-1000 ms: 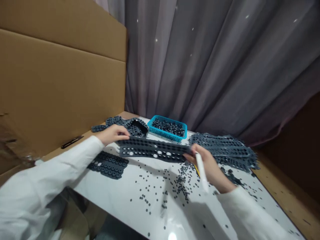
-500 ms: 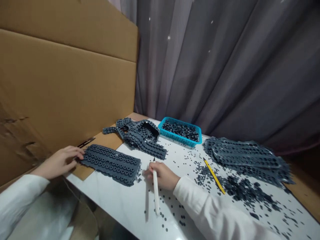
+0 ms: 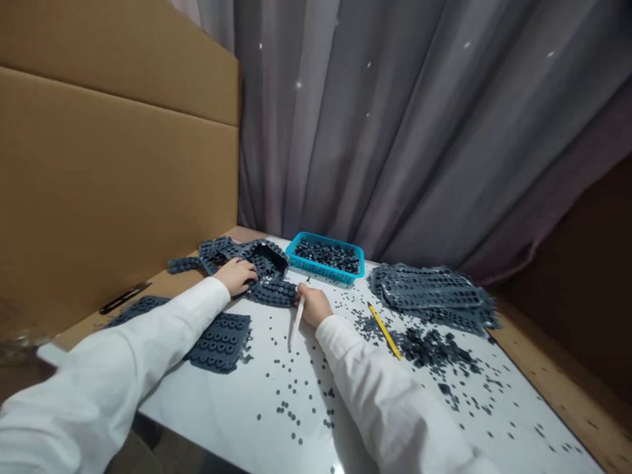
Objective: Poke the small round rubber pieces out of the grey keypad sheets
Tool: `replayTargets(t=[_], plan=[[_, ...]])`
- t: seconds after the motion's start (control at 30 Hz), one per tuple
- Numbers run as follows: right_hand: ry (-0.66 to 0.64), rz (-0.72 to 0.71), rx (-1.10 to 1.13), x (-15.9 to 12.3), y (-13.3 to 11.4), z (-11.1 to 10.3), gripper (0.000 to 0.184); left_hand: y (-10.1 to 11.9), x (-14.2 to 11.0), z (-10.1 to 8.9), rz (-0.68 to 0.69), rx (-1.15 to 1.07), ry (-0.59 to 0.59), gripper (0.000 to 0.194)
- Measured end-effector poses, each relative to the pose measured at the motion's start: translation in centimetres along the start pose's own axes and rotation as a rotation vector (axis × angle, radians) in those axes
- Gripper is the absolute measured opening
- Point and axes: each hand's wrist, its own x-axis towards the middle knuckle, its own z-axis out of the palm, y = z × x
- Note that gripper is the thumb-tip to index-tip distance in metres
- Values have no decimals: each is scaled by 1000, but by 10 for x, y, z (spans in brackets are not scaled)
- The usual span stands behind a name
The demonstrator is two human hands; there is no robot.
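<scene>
L hand (image 3: 237, 276) is laid palm-down on a heap of dark grey rubber stud sheets (image 3: 271, 293), fingers kept close together and slightly curled over the sheets; no clear pinch is seen, so a firm grip can't be confirmed. R hand (image 3: 313, 305) is curled narrow around a white stick (image 3: 297, 322), its lower end directed toward the near side, and the fingers are just beside the heap's right edge. The heap is placed toward the far left of a white table top (image 3: 222, 408), w/ a blue plastic basket (image 3: 316, 236) of small dark rubber pieces just to its far right. A flat studded sheet (image 3: 220, 342) is placed near left, partly under the L sleeve. A stack of similar sheets (image 3: 429, 289) is seen far right, w/ a yellow pencil (image 3: 384, 331) and a pile of loose dark rubber discs (image 3: 429, 349) nearer. For good control, steady light pressure by L hand is judged best, so the sheets aren't shifted, and a short, low hold on the stick is advised, so the loose discs aren't swept about.
</scene>
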Motion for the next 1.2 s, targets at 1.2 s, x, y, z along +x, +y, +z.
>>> replayTargets(t=[1.2], plan=[[94, 141, 1379, -65, 22, -98, 46, 213, -44, 14, -302, -1072, 66, 75]])
